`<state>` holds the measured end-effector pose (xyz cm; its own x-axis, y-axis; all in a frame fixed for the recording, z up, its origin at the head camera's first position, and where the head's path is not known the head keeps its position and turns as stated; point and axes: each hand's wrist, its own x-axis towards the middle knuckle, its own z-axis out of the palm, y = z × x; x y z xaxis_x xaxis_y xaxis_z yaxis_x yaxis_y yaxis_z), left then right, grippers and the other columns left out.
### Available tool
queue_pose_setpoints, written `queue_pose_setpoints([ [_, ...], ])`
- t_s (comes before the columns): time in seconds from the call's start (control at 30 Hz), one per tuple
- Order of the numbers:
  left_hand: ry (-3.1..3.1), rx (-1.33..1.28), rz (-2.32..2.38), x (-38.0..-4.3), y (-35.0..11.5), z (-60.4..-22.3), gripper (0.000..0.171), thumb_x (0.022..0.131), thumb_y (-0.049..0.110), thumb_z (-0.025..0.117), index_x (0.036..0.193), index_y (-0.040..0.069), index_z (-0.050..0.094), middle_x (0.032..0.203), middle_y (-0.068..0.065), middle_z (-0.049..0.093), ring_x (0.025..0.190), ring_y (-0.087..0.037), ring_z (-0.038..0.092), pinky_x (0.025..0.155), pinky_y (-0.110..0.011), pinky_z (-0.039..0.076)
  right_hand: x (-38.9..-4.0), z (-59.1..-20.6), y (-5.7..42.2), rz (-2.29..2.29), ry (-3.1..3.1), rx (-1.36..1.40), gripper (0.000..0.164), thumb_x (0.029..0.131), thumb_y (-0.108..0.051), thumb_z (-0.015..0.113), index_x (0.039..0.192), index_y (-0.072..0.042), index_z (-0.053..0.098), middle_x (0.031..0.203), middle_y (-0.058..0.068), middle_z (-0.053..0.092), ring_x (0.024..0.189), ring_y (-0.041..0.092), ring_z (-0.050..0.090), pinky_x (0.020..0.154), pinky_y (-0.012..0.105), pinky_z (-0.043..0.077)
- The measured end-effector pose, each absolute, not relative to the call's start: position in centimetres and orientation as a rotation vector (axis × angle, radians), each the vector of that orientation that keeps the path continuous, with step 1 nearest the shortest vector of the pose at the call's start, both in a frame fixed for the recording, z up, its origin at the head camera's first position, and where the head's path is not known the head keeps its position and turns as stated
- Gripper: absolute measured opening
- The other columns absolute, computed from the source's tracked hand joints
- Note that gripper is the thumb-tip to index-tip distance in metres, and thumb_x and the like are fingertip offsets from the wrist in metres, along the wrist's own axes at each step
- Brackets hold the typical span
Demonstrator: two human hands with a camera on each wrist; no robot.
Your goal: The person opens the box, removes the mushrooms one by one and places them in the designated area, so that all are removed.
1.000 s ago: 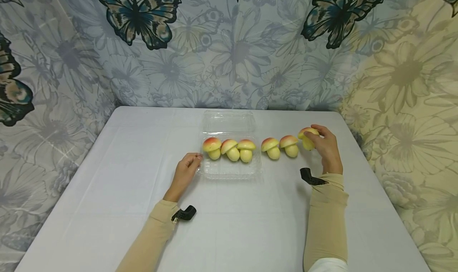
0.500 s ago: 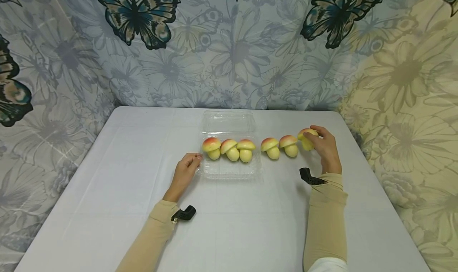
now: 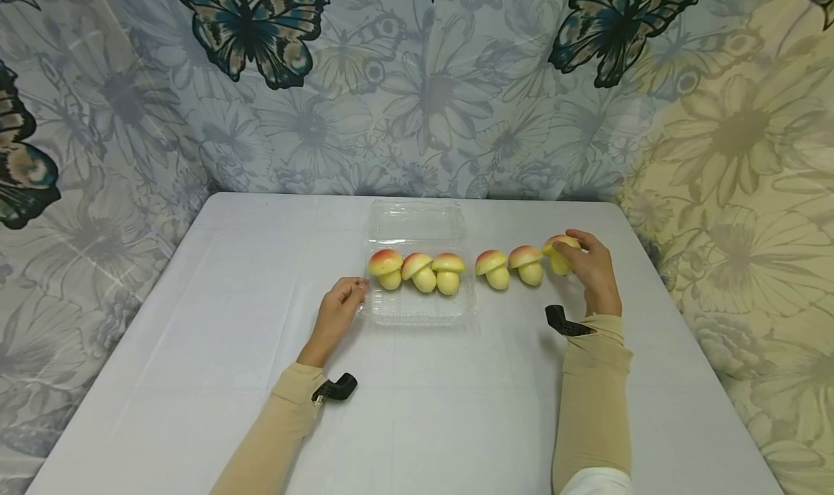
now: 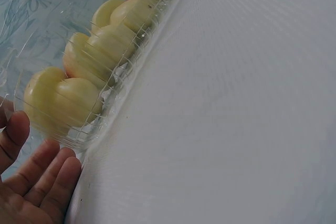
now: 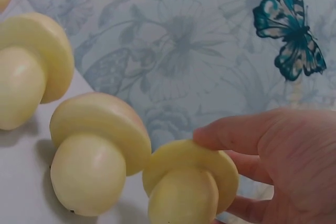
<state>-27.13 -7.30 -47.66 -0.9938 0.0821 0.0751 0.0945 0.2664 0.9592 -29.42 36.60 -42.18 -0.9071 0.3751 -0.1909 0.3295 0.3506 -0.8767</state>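
In the head view, my left hand point(image 3: 339, 312) is at the left rim of an open clear plastic clamshell container point(image 3: 420, 312), pinching its edge between thumb and fingers. Inside lie three toy mushrooms point(image 3: 418, 272) in a row, with yellow stems and red-tinged caps. My right hand point(image 3: 594, 272) grips another mushroom point(image 3: 559, 252) by its cap, thumb on the near side and fingers behind. The right wrist view shows that held mushroom point(image 5: 184, 192) close against its neighbour point(image 5: 92, 166). Through the ribbed container wall point(image 4: 100, 114), the left wrist view shows the mushrooms inside.
Two more mushrooms, one nearer the container point(image 3: 493, 269) and one nearer my right hand point(image 3: 526, 265), lie between them. The container's lid point(image 3: 417, 221) is folded back toward the far edge of the white table point(image 3: 260, 263). Butterfly-patterned fabric point(image 3: 443, 82) hangs behind.
My right hand and the mushroom in it have shifted down very slightly. My left hand, the container and the other mushrooms stay where they were.
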Motion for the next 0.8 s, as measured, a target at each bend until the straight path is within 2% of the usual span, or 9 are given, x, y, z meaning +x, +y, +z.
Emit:
queue_pose_setpoints([
  [0.2, -2.494, -0.185, -1.886, -26.3, -7.1, -46.1, 0.031, 0.103, 0.009, 0.054, 0.081, -0.013, 0.057, 0.125, -0.023, 0.065, 0.116, -0.026, 0.059, 0.087, -0.015, 0.044, -29.4, -42.2, 36.6, 1.650, -2.529, -0.675, 0.069, 0.099, -0.044, 0.058, 0.156, -0.012, 0.037, 0.164, 0.016, 0.030, 0.143, 0.033, 0.036, 0.113, 0.044, 0.036],
  [0.3, -2.488, -0.186, -1.894, -26.2, -7.1, -46.0, 0.031, 0.103, 0.010, 0.054, 0.081, -0.012, 0.056, 0.125, -0.023, 0.065, 0.117, -0.028, 0.059, 0.088, -0.015, 0.044, -29.5, -42.2, 36.7, 1.650, -2.522, -0.680, 0.069, 0.099, -0.043, 0.058, 0.156, -0.012, 0.038, 0.163, 0.016, 0.031, 0.142, 0.031, 0.037, 0.110, 0.041, 0.037],
  [0.53, -2.488, -0.189, -1.889, -26.3, -7.1, -46.0, 0.032, 0.104, 0.010, 0.053, 0.082, -0.013, 0.056, 0.126, -0.024, 0.064, 0.117, -0.028, 0.059, 0.088, -0.015, 0.045, -29.6, -42.5, 36.9, 1.643, -2.507, -0.697, 0.069, 0.099, -0.044, 0.059, 0.156, -0.012, 0.038, 0.160, 0.016, 0.034, 0.131, 0.023, 0.042, 0.094, 0.026, 0.040],
  [0.67, -2.495, -0.177, -1.898, -26.5, -7.1, -46.3, 0.032, 0.103, 0.010, 0.053, 0.083, -0.015, 0.056, 0.126, -0.024, 0.064, 0.117, -0.028, 0.059, 0.087, -0.013, 0.044, -29.7, -42.6, 37.0, 1.642, -2.498, -0.711, 0.068, 0.099, -0.042, 0.059, 0.155, -0.011, 0.039, 0.157, 0.015, 0.038, 0.128, 0.020, 0.044, 0.094, 0.025, 0.039],
  [0.8, -2.488, -0.146, -1.905, -27.4, -7.2, -48.2, 0.033, 0.104, 0.012, 0.054, 0.083, -0.013, 0.057, 0.127, -0.021, 0.065, 0.119, -0.027, 0.059, 0.089, -0.015, 0.044, -29.7, -42.8, 37.0, 1.651, -2.488, -0.734, 0.068, 0.099, -0.042, 0.060, 0.155, -0.010, 0.039, 0.156, 0.015, 0.038, 0.129, 0.020, 0.044, 0.097, 0.025, 0.038],
])
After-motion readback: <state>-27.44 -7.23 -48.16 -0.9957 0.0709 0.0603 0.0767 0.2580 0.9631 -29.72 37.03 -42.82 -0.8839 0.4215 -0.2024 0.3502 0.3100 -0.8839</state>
